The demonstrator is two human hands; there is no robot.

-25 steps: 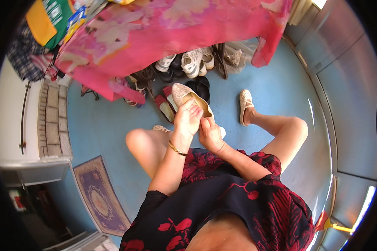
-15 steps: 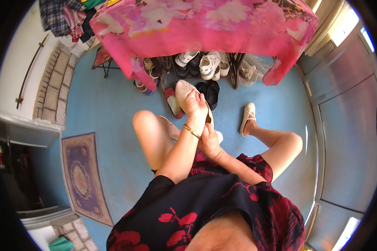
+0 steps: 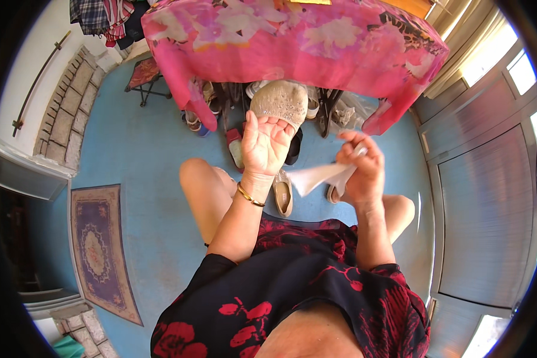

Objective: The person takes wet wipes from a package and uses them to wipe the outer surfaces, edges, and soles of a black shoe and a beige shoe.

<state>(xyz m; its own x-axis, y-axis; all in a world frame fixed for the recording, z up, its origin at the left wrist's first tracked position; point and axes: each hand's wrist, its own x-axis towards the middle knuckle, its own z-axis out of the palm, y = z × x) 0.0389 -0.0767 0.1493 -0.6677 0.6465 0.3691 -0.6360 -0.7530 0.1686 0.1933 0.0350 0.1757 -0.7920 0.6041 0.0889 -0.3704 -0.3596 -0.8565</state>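
My left hand (image 3: 266,143), palm up with a gold bangle at the wrist, has its fingers tucked into a beige shoe (image 3: 278,101). The shoe's rounded toe points away from me and carries a sparkly pattern. Off to the right, my right hand (image 3: 361,167) grips a thin white cloth (image 3: 319,178), smeared by motion, whose loose end trails left toward the left wrist. Below and between the hands, a matching beige shoe (image 3: 283,196) rests on the floor. The right hand partly covers my own right foot in a beige woven shoe (image 3: 333,194).
Ahead stands a table under a pink floral cloth (image 3: 238,56), with shoes and a plastic bag (image 3: 347,110) beneath it. A red shoe (image 3: 234,149) and a black shoe (image 3: 294,149) lie before it. A folding stool (image 3: 143,74) and a patterned rug (image 3: 98,250) are at left.
My right hand has drawn away from the shoe to the right, with the white cloth now in view. The left hand has lifted the shoe and turned its toe away from me.
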